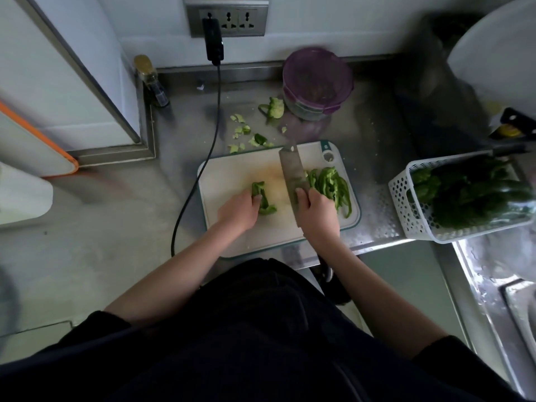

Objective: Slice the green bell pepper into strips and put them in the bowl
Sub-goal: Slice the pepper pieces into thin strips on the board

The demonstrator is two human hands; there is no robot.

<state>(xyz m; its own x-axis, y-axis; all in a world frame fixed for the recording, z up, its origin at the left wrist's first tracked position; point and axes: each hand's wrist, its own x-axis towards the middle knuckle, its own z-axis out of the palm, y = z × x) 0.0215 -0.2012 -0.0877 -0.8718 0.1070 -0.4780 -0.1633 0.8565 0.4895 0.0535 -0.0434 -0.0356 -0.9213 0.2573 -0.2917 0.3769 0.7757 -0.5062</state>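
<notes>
At frame centre, the left hand pinned the uncut green pepper piece, its long axis running up-frame, just left of the steel cleaver gripped by the right hand.

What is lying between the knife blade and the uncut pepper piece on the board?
Nothing visible. Only bare cutting board lies between the knife, held by the right hand, and the pepper piece under the left hand.

Cutting board centre of counter; pepper piece left of knife, strips right; scraps behind (container beyond); basket far right.
</notes>
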